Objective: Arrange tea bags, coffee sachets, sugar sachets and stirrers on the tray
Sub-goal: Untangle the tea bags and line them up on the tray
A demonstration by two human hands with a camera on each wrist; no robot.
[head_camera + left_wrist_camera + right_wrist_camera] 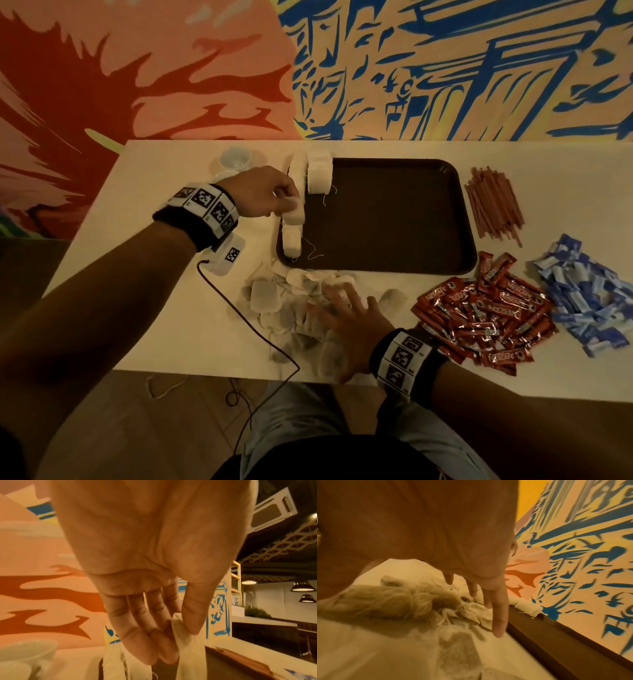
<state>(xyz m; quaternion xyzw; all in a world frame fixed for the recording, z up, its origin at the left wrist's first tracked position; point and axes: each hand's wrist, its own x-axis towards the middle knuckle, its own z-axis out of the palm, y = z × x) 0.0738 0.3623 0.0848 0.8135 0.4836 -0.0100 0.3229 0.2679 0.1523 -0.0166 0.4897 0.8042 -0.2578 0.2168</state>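
At the bottom of the head view the person's lap in pale trousers (291, 411) sits nearest, with both forearms reaching up the frame onto the white table (565, 212). Lower centre, the right hand (352, 318) is spread flat, fingers straight and apart, over a loose heap of tea bags (267, 294) just below the tray's near edge; the right wrist view shows the fingertips (499, 631) hovering at or barely on the pile, and I cannot tell whether they touch. Right of the heap lies a pile of red coffee sachets (486, 308), and further right a pile of blue sugar sachets (589, 294). A dark cable (239, 315) runs from the left wrist down off the table edge.

Higher, in the centre, is the dark brown tray (394, 219). A row of tea bags stood on edge (293, 240) lines its left rim. The left hand (263, 195) pinches one tea bag (187, 632) between thumb and curled fingers at that row. A second stack of bags (320, 171) stands in the tray's upper left corner. Right of the tray lies a bundle of brown stirrers (493, 202). In the upper left of the table stand white cups (234, 161), before a painted wall (445, 68).
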